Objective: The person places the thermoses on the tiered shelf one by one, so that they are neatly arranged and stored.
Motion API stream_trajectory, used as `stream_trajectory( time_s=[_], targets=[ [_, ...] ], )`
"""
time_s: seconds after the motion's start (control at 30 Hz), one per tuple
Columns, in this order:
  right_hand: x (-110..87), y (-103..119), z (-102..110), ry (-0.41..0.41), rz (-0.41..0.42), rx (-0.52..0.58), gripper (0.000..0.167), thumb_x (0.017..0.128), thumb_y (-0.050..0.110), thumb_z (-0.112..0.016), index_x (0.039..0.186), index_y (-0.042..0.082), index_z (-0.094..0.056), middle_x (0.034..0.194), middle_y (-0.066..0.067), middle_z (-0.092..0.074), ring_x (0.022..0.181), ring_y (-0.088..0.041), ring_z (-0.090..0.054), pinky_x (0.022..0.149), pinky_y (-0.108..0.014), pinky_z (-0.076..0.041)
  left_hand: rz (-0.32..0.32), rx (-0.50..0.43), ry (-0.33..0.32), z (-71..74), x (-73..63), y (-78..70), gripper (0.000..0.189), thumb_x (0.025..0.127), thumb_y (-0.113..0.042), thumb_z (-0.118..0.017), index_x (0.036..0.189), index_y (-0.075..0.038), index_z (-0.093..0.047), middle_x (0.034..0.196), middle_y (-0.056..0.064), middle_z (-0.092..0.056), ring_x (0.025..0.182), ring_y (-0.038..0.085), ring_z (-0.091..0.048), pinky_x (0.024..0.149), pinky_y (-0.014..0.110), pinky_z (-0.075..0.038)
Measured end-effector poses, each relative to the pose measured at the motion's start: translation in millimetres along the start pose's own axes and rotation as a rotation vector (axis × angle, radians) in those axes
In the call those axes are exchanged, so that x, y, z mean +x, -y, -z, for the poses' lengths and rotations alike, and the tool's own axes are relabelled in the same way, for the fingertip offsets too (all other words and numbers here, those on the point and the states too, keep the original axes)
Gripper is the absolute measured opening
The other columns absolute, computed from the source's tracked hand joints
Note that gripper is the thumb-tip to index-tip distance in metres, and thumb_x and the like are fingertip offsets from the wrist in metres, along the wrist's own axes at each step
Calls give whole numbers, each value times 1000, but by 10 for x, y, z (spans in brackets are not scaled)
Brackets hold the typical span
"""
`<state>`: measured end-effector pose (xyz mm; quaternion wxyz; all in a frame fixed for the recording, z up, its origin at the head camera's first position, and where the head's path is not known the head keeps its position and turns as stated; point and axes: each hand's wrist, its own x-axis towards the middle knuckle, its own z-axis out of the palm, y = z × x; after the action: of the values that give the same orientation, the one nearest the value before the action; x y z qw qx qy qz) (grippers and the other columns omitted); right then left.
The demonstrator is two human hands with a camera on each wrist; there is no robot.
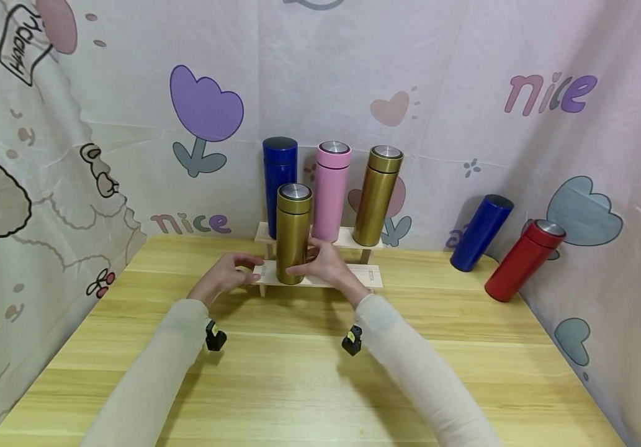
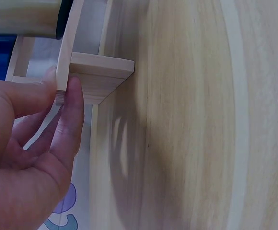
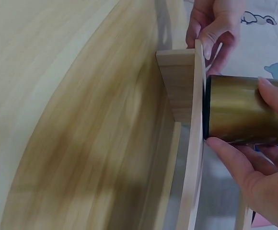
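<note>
A gold thermos flask [image 1: 293, 233] stands upright on the front, lower board of a small two-step wooden rack [image 1: 374, 276], towards its left end. My right hand [image 1: 327, 264] grips the lower part of this flask from the right, thumb and fingers on either side of it. At the rack's left end, my left hand [image 1: 224, 276] pinches the edge of the lower board between thumb and fingers, as the left wrist view shows closely. In the right wrist view the base of the gold flask [image 3: 237, 110] meets the board.
Behind, on the upper board, stand a blue flask [image 1: 280, 161], a pink flask [image 1: 331, 192] and a second gold flask [image 1: 377, 198]. Another blue flask [image 1: 481, 233] and a red flask [image 1: 524, 261] stand on the table [image 1: 298, 385] at the right, near the patterned curtain [image 1: 454, 74].
</note>
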<state>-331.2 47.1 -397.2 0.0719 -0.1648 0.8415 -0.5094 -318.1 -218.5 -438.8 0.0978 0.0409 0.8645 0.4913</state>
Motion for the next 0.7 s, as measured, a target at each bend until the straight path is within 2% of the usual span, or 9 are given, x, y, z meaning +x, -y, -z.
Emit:
stream_trajectory(
  time_s=[0.33, 0.7],
  targets=[
    [51, 34, -91, 6, 12, 28, 74, 74, 20, -94, 137, 2, -60, 120, -18, -74, 111, -30, -71, 93, -37, -62, 6, 12, 3, 2, -14, -22, 46, 94, -13, -73, 139, -9, -63, 139, 18, -60, 117, 29, -60, 97, 35, -58],
    [108, 62, -174, -5, 43, 28, 68, 74, 17, -94, 132, 0, -63, 119, -18, -74, 110, -30, -72, 93, -37, -62, -9, 28, 0, -10, -24, -36, 45, 94, -15, -74, 137, -7, -64, 139, 20, -59, 121, 31, -57, 97, 35, -59]
  ],
)
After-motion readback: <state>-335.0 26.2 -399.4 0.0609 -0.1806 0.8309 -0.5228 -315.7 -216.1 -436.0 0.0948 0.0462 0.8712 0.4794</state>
